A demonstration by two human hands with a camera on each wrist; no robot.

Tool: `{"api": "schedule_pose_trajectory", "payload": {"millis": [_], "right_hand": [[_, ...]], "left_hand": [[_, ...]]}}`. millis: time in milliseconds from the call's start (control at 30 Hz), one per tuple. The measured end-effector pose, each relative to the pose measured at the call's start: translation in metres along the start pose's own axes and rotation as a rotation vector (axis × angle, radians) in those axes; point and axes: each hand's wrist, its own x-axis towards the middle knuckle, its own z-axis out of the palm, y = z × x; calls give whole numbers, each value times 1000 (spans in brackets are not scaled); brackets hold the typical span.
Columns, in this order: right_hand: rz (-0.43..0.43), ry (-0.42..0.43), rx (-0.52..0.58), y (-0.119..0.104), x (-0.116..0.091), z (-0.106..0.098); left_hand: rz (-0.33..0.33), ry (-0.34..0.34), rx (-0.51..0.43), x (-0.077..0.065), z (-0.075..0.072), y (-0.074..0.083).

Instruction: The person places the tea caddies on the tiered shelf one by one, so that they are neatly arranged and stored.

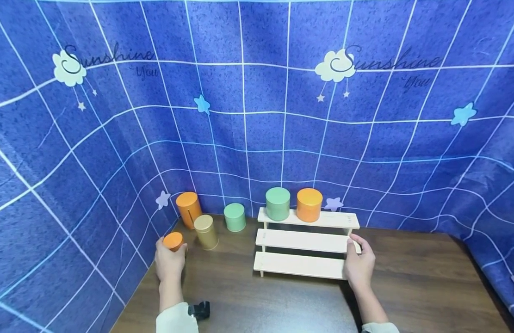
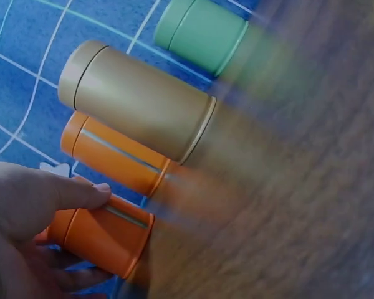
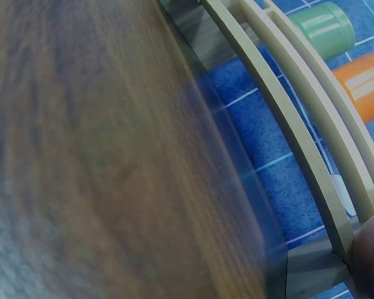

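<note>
My left hand (image 1: 170, 263) grips a small orange canister (image 1: 173, 241) at the table's left side; in the left wrist view the thumb lies along one side and fingers curl round the other. Beside it stand a gold canister (image 1: 206, 232) and a tall orange canister (image 1: 188, 210). My right hand (image 1: 360, 262) pinches the right end of a cream three-step rack (image 1: 300, 265). On the rack's top step sit a green canister (image 1: 278, 204) and an orange canister (image 1: 309, 205). In the right wrist view, only fingertips (image 3: 371, 252) show at the rack's edge.
A smaller green canister (image 1: 234, 217) stands between the gold one and the rack. Blue grid-patterned cloth (image 1: 257, 129) hangs behind and left of the brown wooden table (image 1: 415, 273). A black strap piece (image 1: 200, 310) is by the left sleeve.
</note>
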Motion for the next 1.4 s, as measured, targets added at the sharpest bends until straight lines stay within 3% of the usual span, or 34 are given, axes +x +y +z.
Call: {"api": "schedule_pose_trajectory", "payload": {"millis": [233, 400, 767, 1133, 1400], "right_hand": [[-16, 5, -30, 4, 0, -1], [-44, 21, -31, 7, 3, 0], [-58, 9, -1, 6, 4, -2], [-37, 4, -7, 4, 2, -1], [-30, -1, -1, 2, 2, -2]], "left_hand": [[-15, 15, 30, -4, -8, 8], [-4, 25, 35, -7, -19, 25], [54, 118, 63, -22, -45, 66], [166, 165, 99, -45, -47, 101], [191, 114, 79, -53, -43, 116]]}}
